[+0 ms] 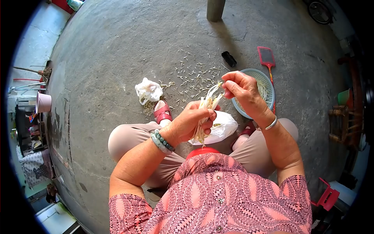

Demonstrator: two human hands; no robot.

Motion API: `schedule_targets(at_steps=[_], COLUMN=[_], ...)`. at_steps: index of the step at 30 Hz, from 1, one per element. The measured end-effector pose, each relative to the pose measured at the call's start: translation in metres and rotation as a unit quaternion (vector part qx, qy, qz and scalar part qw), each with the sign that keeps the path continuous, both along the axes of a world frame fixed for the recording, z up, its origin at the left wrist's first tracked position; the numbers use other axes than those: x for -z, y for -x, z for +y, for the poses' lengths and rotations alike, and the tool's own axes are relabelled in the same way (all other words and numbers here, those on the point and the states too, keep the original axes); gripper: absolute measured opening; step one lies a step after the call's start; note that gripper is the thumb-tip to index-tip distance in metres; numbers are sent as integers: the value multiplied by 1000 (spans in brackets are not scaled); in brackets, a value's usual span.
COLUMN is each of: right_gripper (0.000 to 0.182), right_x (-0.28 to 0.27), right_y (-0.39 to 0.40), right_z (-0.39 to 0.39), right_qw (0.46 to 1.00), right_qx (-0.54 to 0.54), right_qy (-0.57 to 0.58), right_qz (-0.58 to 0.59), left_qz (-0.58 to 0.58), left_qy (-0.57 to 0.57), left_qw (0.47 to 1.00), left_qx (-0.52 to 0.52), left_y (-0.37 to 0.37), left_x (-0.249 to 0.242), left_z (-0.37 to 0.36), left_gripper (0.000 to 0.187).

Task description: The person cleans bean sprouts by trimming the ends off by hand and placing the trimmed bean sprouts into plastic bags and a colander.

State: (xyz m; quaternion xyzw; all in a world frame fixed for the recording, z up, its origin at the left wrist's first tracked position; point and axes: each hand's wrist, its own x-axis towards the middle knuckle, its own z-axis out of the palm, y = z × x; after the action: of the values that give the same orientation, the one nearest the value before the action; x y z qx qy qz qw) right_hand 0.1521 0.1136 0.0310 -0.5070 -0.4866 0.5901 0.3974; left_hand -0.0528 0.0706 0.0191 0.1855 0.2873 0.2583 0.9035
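Observation:
A loose bundle of long, pale bean sprouts (210, 98) is gripped in my left hand (194, 120), its ends hanging out below the fingers. My right hand (244, 93) is just to the right of the bundle, thumb and finger pinched at the tip of one sprout. Beneath my hands lies an open white plastic bag (226, 128) with more sprouts partly visible in it. A round blue-grey plastic basket (270, 86) holding some sprouts sits on the floor behind my right hand. Small snapped-off pieces (196, 78) are scattered over the concrete ahead.
A crumpled white bag (148, 90) lies by my left foot. Beyond the basket are a black object (229, 59) and a red fly swatter (266, 57). A post (215, 11) stands ahead. At the left wall is a pink bucket (43, 103); a red stool (328, 195) is at right.

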Motion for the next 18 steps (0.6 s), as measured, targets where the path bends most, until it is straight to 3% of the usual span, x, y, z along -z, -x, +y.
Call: schedule_targets(at_steps=[4, 8, 12, 16, 18], right_gripper=[10, 3, 11, 8, 7], right_x=[-11, -10, -4, 2, -3], right_y=[-1, 3, 12, 11, 9], right_z=[-6, -15, -16, -14, -14], right_qw=[995, 967, 912, 906, 937], right_qx=[28, -59, -125, -136, -123], right_qy=[-84, -210, -325, -345, -274], right_qz=[-46, -136, -219, -203, -177], left_qz=[-23, -34, -51, -71, -71], left_qy=[21, 37, 19, 3, 23], left_qw=[999, 997, 997, 997, 996], left_qx=[-44, -52, -46, -35, -54], left_y=[0, -2, -6, -7, -7], left_x=[6, 10, 12, 16, 14], left_z=[2, 4, 2, 4, 3], left_gripper=[37, 33, 31, 30, 30])
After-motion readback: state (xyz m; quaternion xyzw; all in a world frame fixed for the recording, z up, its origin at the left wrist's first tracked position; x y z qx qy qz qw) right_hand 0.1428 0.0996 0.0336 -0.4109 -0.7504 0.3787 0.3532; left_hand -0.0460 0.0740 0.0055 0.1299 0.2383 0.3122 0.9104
